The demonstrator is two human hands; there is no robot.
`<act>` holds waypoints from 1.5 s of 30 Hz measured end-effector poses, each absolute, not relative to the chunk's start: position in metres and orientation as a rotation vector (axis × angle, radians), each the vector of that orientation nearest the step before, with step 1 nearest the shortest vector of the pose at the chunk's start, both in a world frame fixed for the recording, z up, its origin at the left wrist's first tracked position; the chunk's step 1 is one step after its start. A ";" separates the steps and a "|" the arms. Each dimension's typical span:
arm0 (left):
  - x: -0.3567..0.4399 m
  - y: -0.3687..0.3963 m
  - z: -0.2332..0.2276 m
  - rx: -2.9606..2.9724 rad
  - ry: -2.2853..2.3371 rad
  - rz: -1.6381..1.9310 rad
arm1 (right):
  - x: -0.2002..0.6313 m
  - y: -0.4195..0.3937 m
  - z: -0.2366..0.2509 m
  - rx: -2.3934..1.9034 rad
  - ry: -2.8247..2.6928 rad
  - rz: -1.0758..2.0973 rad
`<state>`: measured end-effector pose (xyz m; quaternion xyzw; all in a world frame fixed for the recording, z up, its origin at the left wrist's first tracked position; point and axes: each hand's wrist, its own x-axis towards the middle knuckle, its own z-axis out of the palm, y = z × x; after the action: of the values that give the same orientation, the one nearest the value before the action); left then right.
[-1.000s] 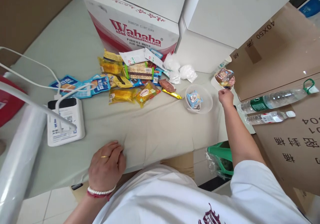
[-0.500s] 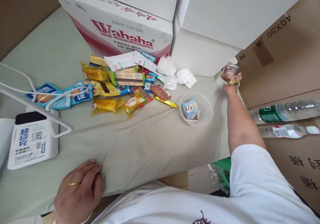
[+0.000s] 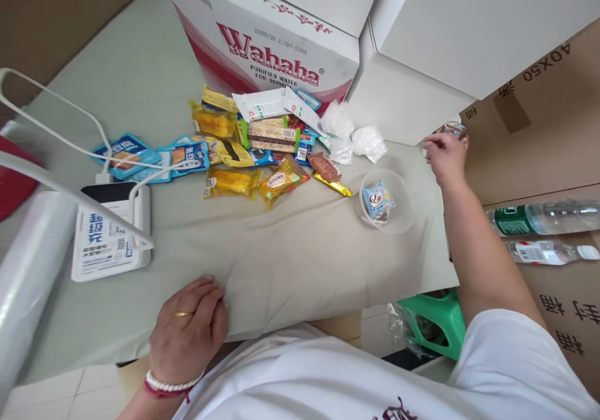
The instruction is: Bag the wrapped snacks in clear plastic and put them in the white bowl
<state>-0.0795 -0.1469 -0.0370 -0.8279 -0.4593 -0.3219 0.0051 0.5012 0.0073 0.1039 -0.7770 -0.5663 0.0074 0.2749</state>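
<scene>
My left hand [image 3: 187, 329], with a gold ring, rests on the table's front edge, its fingers lying loosely bent and nothing held. My right hand [image 3: 447, 157] reaches to the table's far right corner. Its fingers are loosely bent, with nothing plainly between them. Just behind it is a brown snack packet [image 3: 454, 129], mostly hidden by the hand; what supports the packet is hardly visible. Left of my right forearm stands a clear round plastic bowl [image 3: 404, 210] with a blue-and-white snack packet [image 3: 377, 200] inside.
Several wrapped snacks [image 3: 272, 137] lie heaped before a Wahaha carton [image 3: 276, 51]. White crumpled packets [image 3: 369, 144] lie beside them. A white device [image 3: 110, 235] with cables is at left. Plastic bottles [image 3: 553, 217], cardboard [image 3: 529, 151] and a green stool [image 3: 435, 323] are at right.
The view has shifted, so the table things appear farther right. My right hand has come off the brown packet, which now shows behind its fingers. My left hand stays on the table edge.
</scene>
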 end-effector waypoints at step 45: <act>0.001 -0.150 -0.006 -2.909 -2.644 -2.065 | 0.181 -0.186 0.024 -1.550 -0.746 1.162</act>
<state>0.0010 -0.1504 -0.0063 -0.5218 -0.4743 -0.3704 -0.6046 0.1808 -0.1858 0.0244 -0.6430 -0.3096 0.4822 0.5082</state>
